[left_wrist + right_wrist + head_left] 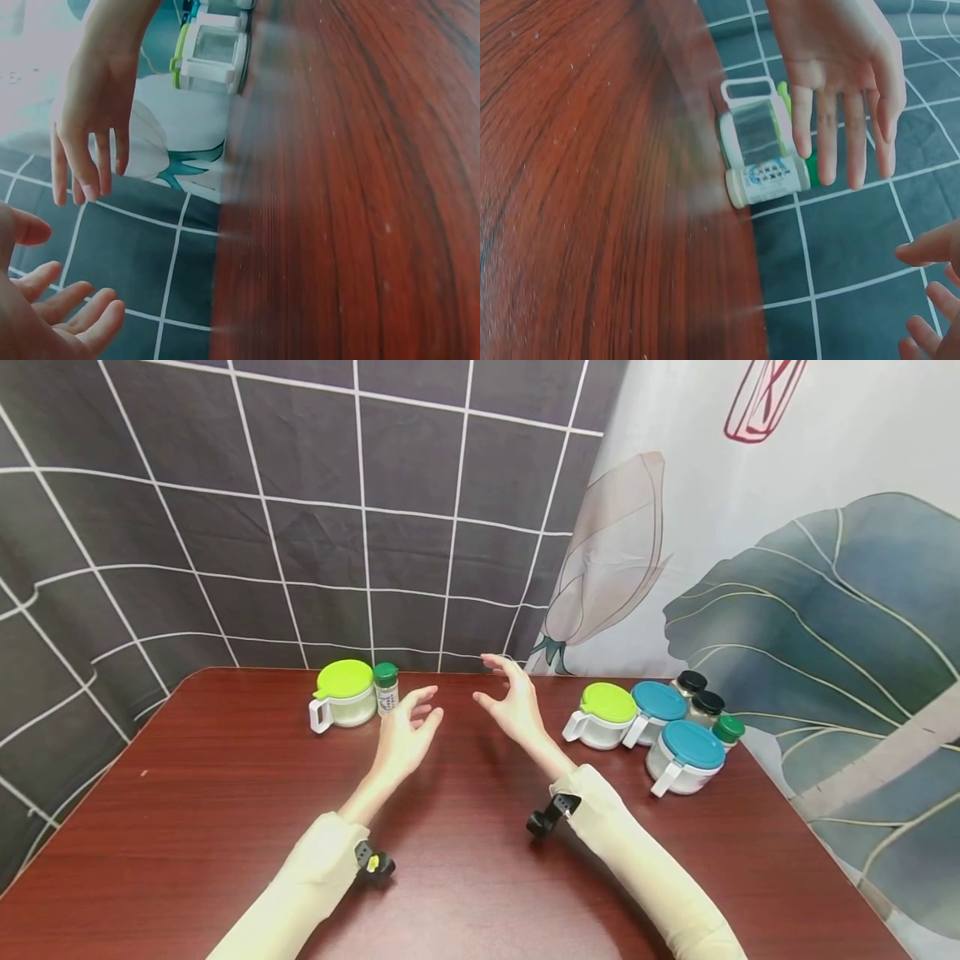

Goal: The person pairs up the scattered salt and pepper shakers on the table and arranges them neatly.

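Observation:
My left hand (pixel 405 737) hovers above the table with relaxed, spread fingers and holds nothing. Just behind it stands a green-capped shaker bottle (pixel 387 697), partly covered by that hand in the head view. Beside the bottle is a seasoning jar with a lime-green lid (pixel 345 682) and a white handle. My right hand (pixel 517 708) is also raised and empty, its thumb apart from the fingers. Closest to it is another lime-lidded jar (pixel 606 718). In the right wrist view the labelled bottle (pixel 769 182) shows below the left hand (pixel 847 82).
On the right stand two blue-lidded jars (pixel 686 756) with white handles, two black-capped bottles (pixel 705 708) and a green-capped bottle (pixel 728 730), close together. The reddish-brown table (pixel 465 877) ends at a dark grid-patterned curtain (pixel 300 543) and a floral one (pixel 750 635).

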The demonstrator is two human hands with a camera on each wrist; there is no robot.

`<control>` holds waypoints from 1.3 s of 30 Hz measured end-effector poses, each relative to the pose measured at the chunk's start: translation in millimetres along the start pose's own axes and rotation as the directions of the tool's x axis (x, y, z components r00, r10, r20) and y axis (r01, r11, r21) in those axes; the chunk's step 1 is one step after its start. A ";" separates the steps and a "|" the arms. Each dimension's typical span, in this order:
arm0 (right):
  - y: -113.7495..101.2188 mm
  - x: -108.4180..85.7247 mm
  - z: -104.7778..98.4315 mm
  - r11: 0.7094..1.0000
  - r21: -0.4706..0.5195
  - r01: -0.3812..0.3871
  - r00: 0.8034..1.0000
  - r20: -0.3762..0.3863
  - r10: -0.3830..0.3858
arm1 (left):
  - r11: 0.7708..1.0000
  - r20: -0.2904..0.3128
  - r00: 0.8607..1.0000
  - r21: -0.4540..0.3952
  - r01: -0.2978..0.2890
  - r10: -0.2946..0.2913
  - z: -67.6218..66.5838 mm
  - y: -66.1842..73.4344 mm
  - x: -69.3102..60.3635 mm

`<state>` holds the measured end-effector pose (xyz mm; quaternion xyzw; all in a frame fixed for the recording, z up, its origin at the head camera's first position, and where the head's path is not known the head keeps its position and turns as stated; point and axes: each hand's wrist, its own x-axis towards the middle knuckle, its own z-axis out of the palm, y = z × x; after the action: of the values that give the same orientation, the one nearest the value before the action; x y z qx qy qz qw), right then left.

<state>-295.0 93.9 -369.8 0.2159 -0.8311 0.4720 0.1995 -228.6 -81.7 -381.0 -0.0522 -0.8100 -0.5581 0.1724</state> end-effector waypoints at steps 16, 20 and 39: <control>8.8 -4.6 -28.4 1.000 0.008 -0.011 0.999 -0.040 0.012 | 0.999 0.051 0.998 -0.014 -0.036 0.037 26.6 9.6 1.8; 7.2 -8.3 -35.6 1.000 0.013 -0.019 0.999 -0.025 0.019 | 0.999 0.060 0.998 -0.029 -0.034 0.036 32.3 12.5 1.1; 18.0 -15.7 -70.9 1.000 -0.020 -0.013 1.000 0.007 0.014 | 0.997 0.075 0.997 -0.073 -0.013 0.018 53.7 17.9 -5.3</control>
<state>-282.8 166.6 -357.1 0.2100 -0.8380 0.4642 0.1954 -230.6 -24.9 -384.0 -0.0858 -0.7946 -0.5835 0.1440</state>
